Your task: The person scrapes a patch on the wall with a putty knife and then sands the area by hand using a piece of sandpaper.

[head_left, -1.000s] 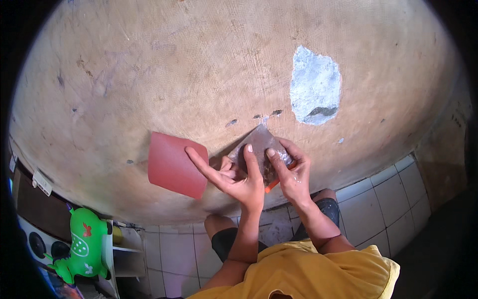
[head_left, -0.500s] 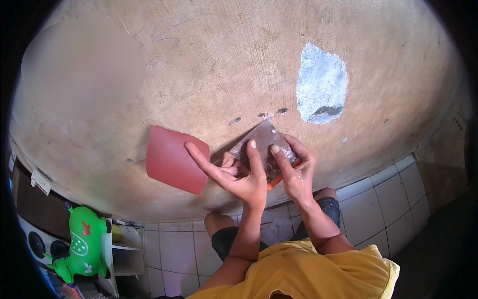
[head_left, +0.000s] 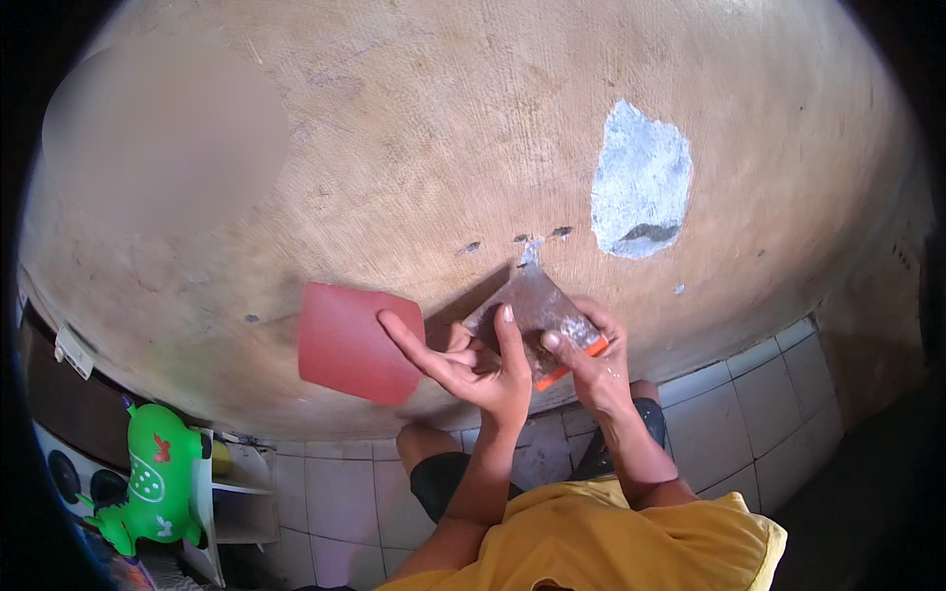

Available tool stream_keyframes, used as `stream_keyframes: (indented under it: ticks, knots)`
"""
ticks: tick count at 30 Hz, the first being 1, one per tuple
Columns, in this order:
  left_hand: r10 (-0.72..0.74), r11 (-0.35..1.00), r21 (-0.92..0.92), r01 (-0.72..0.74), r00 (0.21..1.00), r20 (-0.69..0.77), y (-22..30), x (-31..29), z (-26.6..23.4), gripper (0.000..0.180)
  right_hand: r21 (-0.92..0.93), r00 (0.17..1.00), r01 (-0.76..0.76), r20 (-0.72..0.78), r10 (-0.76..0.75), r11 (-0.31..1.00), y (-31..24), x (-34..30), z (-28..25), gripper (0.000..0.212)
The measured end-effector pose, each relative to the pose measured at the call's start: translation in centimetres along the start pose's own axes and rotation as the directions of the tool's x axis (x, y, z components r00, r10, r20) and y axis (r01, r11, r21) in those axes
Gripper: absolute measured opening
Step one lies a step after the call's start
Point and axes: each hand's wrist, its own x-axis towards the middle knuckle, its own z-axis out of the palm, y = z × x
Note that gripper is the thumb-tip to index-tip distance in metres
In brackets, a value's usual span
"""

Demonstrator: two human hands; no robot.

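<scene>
Since the earlier frame the thumb of the right hand has slid down the brown plate, baring more of its orange edge. The wall looks only partly worked: its big pale patch has a dark hollow at the lower end. The red sheet lies behind the outstretched forefinger of the left hand; whether it is gripped cannot be told. Both hands pinch the plate between them, its upper corner near the smallest marks, dark chips seemingly unfilled beside a white smear.
</scene>
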Motion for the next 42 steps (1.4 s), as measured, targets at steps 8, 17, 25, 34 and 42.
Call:
stream_keyframes:
  ticks: [8, 17, 25, 34, 42]
  knots:
    - [0.106, 0.985, 0.134, -0.112, 0.993, 0.052, -1.6, -1.2, -0.1, 0.1, -0.235, 0.966, 0.155, -0.165, -0.197, 0.959, -0.9, 0.0, -1.6, 0.023]
    - [0.421, 0.851, 0.468, -0.24, 0.844, -0.332, -6.8, 5.5, -6.3, 0.074, -0.587, 0.911, 0.377, 0.093, -0.403, 0.717, -4.8, 2.9, -2.1, 0.01]
    - [0.44, 0.853, 0.425, -0.304, 0.855, -0.272, -7.4, 5.0, -6.7, 0.079, -0.687, 0.88, 0.409, 0.122, -0.46, 0.601, -5.5, 2.8, -0.7, 0.008]
    - [0.413, 0.856, 0.438, -0.274, 0.873, -0.259, -7.5, 4.8, -7.2, 0.076, -0.735, 0.904, 0.3, 0.015, -0.427, 0.608, -5.7, 1.7, -0.3, 0.016]
    - [0.404, 0.881, 0.38, -0.282, 0.866, -0.293, -7.7, 5.0, -7.2, 0.077, -0.687, 0.928, 0.245, -0.038, -0.371, 0.684, -5.3, 1.8, -0.2, 0.016]
